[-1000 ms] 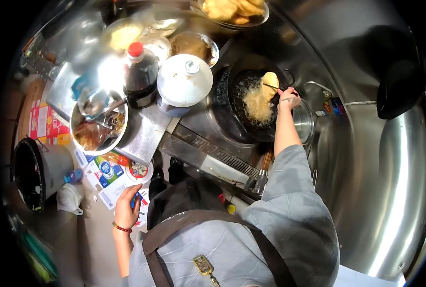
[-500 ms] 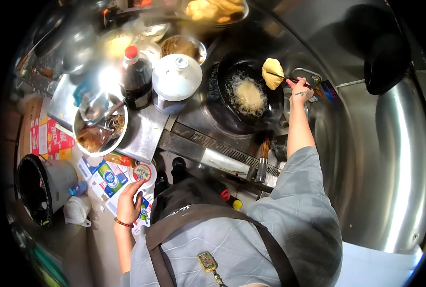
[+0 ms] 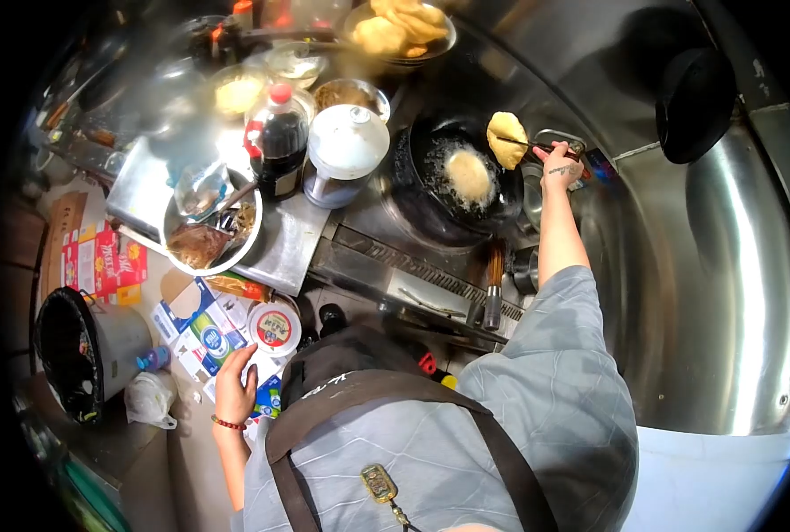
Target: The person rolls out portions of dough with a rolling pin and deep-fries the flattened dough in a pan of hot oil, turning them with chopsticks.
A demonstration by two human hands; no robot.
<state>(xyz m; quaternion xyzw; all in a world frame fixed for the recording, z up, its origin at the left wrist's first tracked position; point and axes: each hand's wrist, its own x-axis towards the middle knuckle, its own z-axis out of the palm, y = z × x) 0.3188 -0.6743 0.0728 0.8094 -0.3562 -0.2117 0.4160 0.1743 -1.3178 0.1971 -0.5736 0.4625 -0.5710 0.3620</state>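
My right hand (image 3: 559,166) is closed round dark chopsticks (image 3: 537,146), which grip a puffed golden piece of dough (image 3: 507,140) above the right rim of a black wok (image 3: 412,186). In the oil, a second pale round piece (image 3: 468,176) sits among bubbles. Down at the lower left, my left hand (image 3: 235,387) hangs with its fingers slightly bent and the thumb apart, holding nothing. It is near a round tub with a red and white lid (image 3: 274,328).
A bowl of golden fried pieces (image 3: 401,31) stands at the top. Left of the wok are a white lidded container (image 3: 349,146), a dark bottle with a red cap (image 3: 280,142) and a white bucket (image 3: 251,248). A lined bin (image 3: 120,337) stands at the far left.
The chopsticks have lifted the golden piece from the oil and moved it right, to the wok's edge. The round piece in the oil now shows whole. The camera view has shifted slightly.
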